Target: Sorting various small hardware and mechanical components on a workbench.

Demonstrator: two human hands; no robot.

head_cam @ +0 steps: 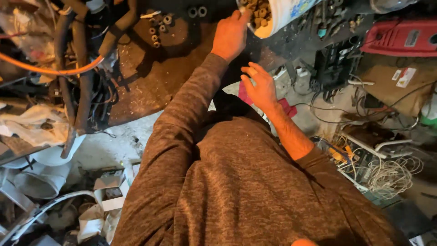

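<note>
Standing right behind this person in a very cluttered workshop. Left hand is clamped on the rim of a white bucket, fingers curled over the edge, tipping it toward them. The bucket sits at the top of the dark floor plate and is packed with rusty little cylindrical bits. Right hand hangs just below the bucket, fingers loosely spread, holding nothing. A few similar loose pieces lie left of the bucket on that plate. Looks to me like the steadying stage; picking a piece would need that free hand up over the rim.
</note>
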